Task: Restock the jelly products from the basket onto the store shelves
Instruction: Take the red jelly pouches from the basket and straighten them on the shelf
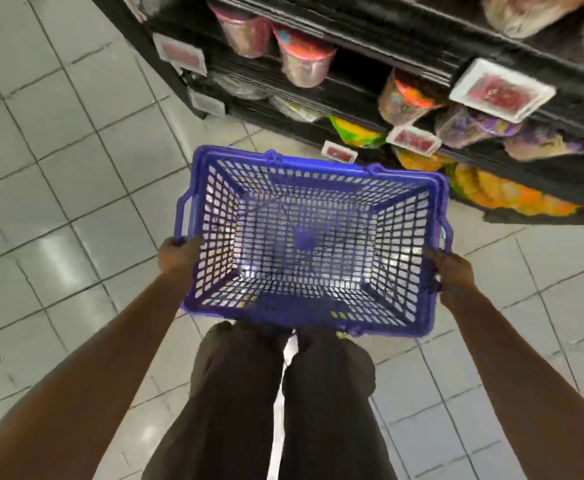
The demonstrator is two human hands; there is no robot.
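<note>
Basket (214, 216) empty, left hand (178, 254) and right hand (455, 271) each gripping a side rim; restocking apparently complete, next: carry it clear of shelves (404, 60).

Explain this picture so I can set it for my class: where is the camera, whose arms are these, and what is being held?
There is no machine. A person wears a camera on the head, looking down, so you see their own arms and dark trousers. The left hand and right hand each grip one end of a blue plastic lattice basket, which has nothing in it. Below is grey tiled floor. Ahead, black store shelves carry clear pink-lidded tubs and red price tags.
</note>
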